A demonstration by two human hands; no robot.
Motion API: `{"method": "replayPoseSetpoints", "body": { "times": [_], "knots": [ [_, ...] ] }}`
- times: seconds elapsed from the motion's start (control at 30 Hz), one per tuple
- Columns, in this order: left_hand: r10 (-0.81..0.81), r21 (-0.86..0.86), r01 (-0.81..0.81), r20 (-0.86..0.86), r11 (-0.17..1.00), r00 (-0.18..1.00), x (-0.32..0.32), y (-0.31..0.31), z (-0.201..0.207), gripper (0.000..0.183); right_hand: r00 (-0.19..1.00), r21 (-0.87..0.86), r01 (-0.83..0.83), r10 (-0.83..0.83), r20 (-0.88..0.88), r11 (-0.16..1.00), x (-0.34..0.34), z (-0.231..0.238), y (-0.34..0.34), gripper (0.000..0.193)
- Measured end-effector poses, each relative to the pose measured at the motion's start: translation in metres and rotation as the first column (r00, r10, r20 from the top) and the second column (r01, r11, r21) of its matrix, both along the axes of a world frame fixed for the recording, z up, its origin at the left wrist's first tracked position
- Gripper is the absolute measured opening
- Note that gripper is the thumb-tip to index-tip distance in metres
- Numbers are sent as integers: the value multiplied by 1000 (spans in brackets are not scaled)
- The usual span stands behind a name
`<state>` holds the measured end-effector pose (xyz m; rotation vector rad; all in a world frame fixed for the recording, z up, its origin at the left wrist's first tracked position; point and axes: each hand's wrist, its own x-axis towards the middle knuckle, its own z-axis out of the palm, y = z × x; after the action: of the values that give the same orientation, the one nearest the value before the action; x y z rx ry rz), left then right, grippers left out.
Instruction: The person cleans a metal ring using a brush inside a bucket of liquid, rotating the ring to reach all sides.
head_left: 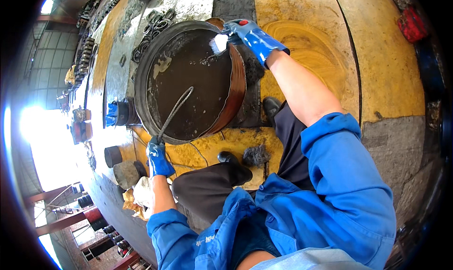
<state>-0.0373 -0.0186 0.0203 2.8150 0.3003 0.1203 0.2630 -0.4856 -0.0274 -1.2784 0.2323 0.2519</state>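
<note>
A large round metal tub (141, 83) of dark liquid (191, 76) stands in front of me. My right hand (240, 31), in a blue rubber glove, is closed at the tub's far right rim around a brush with white bristles (218, 44). The bristles hang just over the liquid, and the glove hides most of the handle. At the near left rim, my gloved left hand (160, 157) is closed on a twisted steel wire rope (175, 112). Its looped end reaches over the liquid; I cannot tell whether it touches.
Metal rings (153, 29) lie heaped beyond the tub. Several cylindrical pieces (126, 174) and a pale cloth bag (143, 192) are near my left arm. A grey tangled clump (256, 155) lies by my feet on yellow plates (302, 48). A red object (413, 24) is far right.
</note>
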Motion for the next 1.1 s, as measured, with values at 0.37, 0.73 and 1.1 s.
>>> {"method": "replayPoseSetpoints", "body": {
  "times": [0.37,0.73,1.1],
  "knots": [
    [-30,74,33,-42,997,999,-1,12,-7,22,999,45,11,-13,38,999,-8,6,4,25],
    [14,-98,-20,-66,995,998,6,-24,3,23,986,47,21,-29,161,999,0,-16,-7,21],
    [97,-60,-103,-95,993,991,-1,-2,0,20,990,19,64,-66,123,998,-8,2,8,21]
  ]
}}
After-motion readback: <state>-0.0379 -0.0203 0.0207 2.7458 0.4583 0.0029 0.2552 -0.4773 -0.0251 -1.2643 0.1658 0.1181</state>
